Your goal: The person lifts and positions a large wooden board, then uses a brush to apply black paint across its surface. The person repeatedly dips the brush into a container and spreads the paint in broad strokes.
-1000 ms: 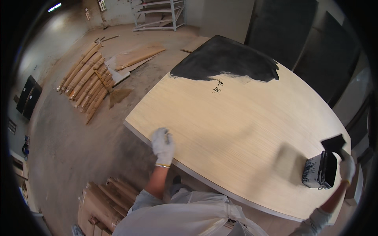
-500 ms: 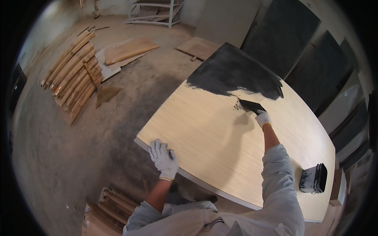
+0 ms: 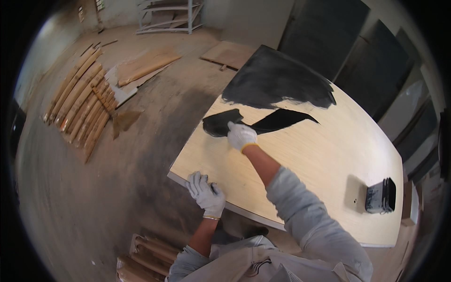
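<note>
A pale wood-grain panel (image 3: 300, 174) lies in front of me, its far end coated in black paint (image 3: 279, 82). In a white knit glove, my right hand (image 3: 243, 137) is closed around a wide black paint brush (image 3: 233, 116), pressed to the panel left of its middle. The brush's outline merges with the wet black streak (image 3: 277, 121) around it. At the near left edge, my gloved left hand (image 3: 206, 195) rests on the panel with its fingers stretched out. A paint-smeared bucket (image 3: 380, 196) stands on the panel at the right.
Dark panels (image 3: 324, 33) lean against the wall at the far right. Long brown wrapped bundles (image 3: 77, 96) lie on the floor at the left, with more wrapped pieces (image 3: 148, 254) close by my left arm. A metal rack (image 3: 167, 16) stands at the back.
My right hand has swept the brush leftward across the panel, leaving a fresh black streak below the painted area. My left hand stays at the panel's edge; the view has shifted slightly.
</note>
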